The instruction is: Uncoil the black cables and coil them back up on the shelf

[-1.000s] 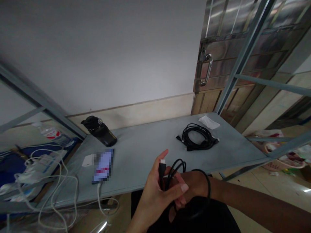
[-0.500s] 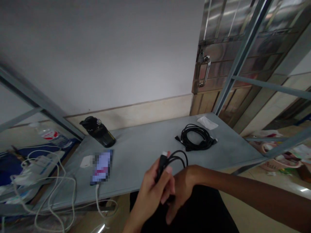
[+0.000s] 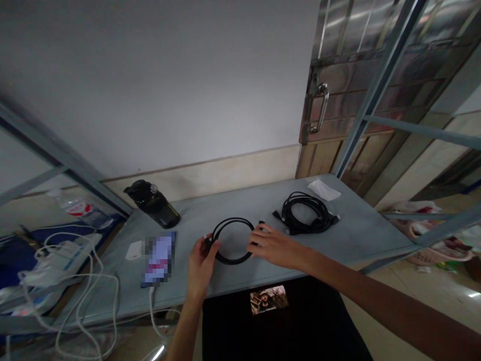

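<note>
A thin black cable forms a round loop at the table's front middle. My left hand pinches its left side, by a dark connector. On the loop's right side, my right hand has its fingers closed round the cable, with a connector tip showing above them. A thicker coil of black cables lies to the right, apart from my hands. Left of the loop is a phone with a white cable plugged into its lower end.
A black bottle stands at the back left of the grey table. White paper lies behind the coil. White cords tangle at the left. Metal posts rise at the sides. A lit picture shows at my lap.
My hands have moved apart and forward from above the front edge. The bunched cable is now spread into a loop at the table. The lit picture at my lap has come into view.
</note>
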